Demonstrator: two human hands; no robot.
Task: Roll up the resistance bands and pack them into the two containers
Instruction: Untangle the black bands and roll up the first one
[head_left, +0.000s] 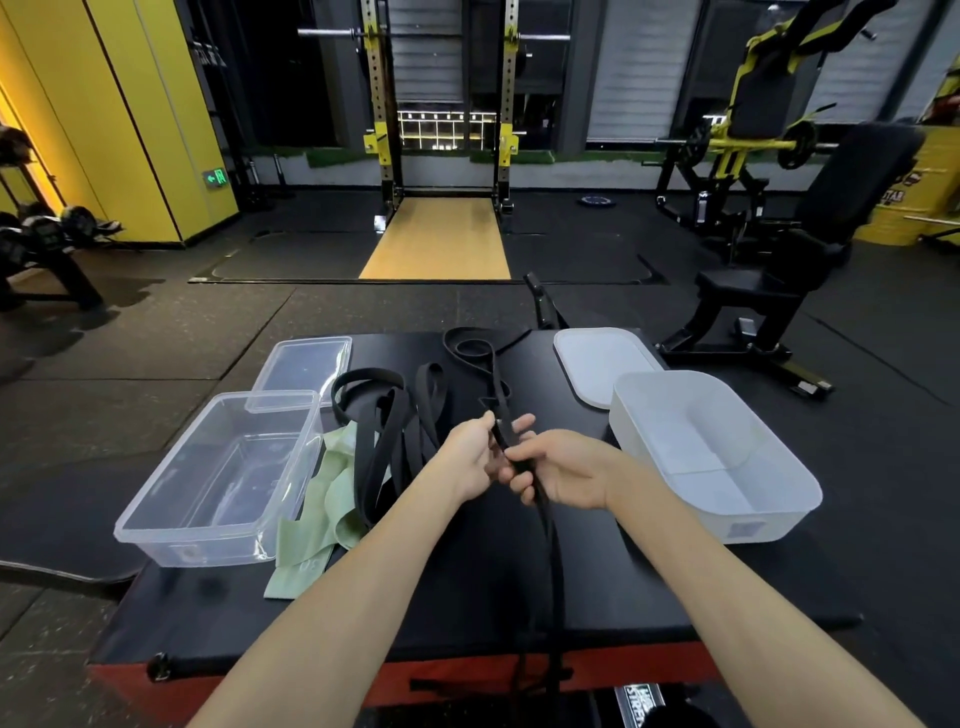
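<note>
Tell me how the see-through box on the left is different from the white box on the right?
The clear box is see-through, so the dark mat shows through it; the white box is milky. The clear box is one open space; the white box seems to have a divider inside. Both are empty, rectangular and uncovered.

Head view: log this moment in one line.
left hand: holds black band | right hand: pinches black band | clear container: empty | white container: empty | other bands: loose on mat
</note>
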